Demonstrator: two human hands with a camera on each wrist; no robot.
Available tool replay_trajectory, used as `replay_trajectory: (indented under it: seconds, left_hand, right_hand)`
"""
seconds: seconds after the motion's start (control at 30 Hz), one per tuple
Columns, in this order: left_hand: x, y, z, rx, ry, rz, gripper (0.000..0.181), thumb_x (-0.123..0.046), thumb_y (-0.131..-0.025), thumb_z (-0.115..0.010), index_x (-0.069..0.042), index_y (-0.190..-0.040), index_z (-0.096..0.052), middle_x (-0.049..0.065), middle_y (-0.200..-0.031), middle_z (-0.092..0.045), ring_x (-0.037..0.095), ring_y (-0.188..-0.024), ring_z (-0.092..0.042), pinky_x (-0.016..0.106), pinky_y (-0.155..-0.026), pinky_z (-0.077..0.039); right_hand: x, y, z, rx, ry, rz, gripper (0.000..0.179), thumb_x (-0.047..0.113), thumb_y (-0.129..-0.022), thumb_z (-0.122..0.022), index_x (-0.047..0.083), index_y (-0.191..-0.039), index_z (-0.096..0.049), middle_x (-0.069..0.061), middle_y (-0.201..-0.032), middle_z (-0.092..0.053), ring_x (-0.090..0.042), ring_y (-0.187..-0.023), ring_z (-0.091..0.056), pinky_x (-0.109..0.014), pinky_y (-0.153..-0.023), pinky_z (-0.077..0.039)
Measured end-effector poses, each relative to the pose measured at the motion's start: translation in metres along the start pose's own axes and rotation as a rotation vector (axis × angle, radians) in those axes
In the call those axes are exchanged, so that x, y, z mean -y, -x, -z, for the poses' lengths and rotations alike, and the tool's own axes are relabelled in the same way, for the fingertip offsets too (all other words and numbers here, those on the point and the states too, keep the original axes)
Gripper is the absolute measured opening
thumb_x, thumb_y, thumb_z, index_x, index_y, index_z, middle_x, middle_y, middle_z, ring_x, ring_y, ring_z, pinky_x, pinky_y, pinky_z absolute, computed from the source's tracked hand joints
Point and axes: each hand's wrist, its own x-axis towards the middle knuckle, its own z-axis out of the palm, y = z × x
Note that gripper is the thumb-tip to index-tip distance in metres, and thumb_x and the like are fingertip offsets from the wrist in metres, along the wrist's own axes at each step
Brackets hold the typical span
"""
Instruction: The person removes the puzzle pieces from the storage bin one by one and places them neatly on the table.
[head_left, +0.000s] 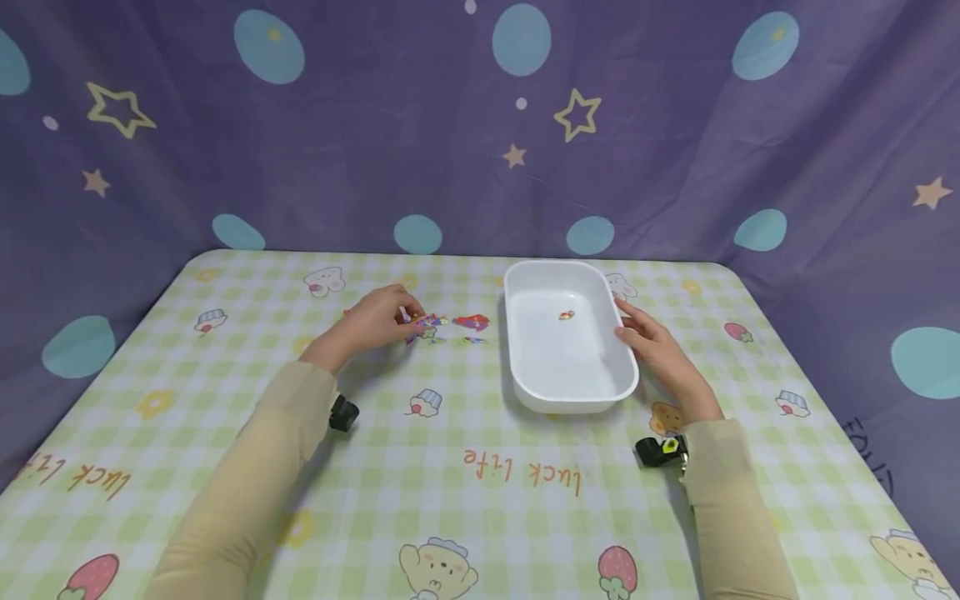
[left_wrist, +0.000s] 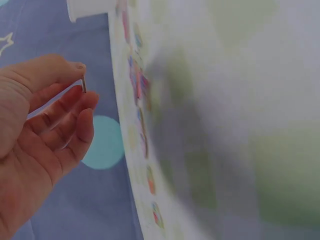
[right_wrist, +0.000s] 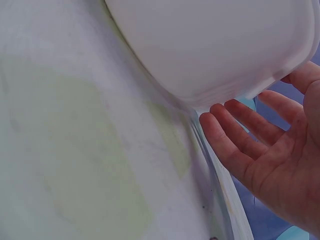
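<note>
My left hand pinches a thin flat piece between thumb and fingertips, edge-on in the left wrist view. Just beneath it in the head view lie small colourful flat pieces, partly covered by the fingers. A red and purple piece lies to their right. My right hand holds the right side of a white rectangular plastic tub, thumb over the rim and fingers along the outer wall. Inside the tub lies one small red and yellow piece.
A green checked tablecloth printed with cartoon figures covers the table. Behind its far edge hangs a purple curtain with stars and blue dots. More small pieces lie in a row in the left wrist view.
</note>
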Motion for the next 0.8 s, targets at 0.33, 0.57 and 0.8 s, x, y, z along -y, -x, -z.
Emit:
replay_trajectory:
  seconds: [0.33, 0.57, 0.8]
  left_hand:
    - [0.026, 0.013, -0.001, 0.054, 0.000, 0.052, 0.021, -0.013, -0.074, -0.064, -0.005, -0.093, -0.063, 0.005, -0.086, -0.056, 0.016, -0.073, -0.053, 0.029, -0.066, -0.043]
    - [0.032, 0.019, -0.003, 0.101, -0.004, 0.102, 0.017, -0.010, -0.074, -0.062, -0.004, -0.090, -0.062, 0.007, -0.086, -0.058, 0.017, -0.077, -0.053, 0.032, -0.069, -0.043]
    - [0.032, 0.018, -0.004, 0.092, -0.037, 0.085, 0.016, -0.007, -0.074, -0.061, -0.003, -0.089, -0.062, 0.008, -0.085, -0.058, 0.019, -0.077, -0.052, 0.033, -0.070, -0.042]
  right_hand:
    - [-0.018, -0.010, 0.007, 0.000, 0.018, 0.025, 0.056, 0.028, -0.087, -0.046, 0.019, -0.136, -0.020, -0.020, -0.127, -0.036, -0.011, -0.095, -0.051, -0.021, -0.072, -0.044]
    - [-0.022, -0.009, 0.006, 0.004, 0.009, 0.021, 0.056, 0.029, -0.086, -0.047, 0.021, -0.136, -0.021, -0.019, -0.127, -0.036, -0.009, -0.095, -0.050, -0.022, -0.072, -0.044]
    - [-0.022, -0.009, 0.006, 0.002, 0.008, 0.025, 0.056, 0.030, -0.086, -0.047, 0.022, -0.136, -0.021, -0.019, -0.128, -0.036, -0.010, -0.096, -0.050, -0.022, -0.072, -0.044]
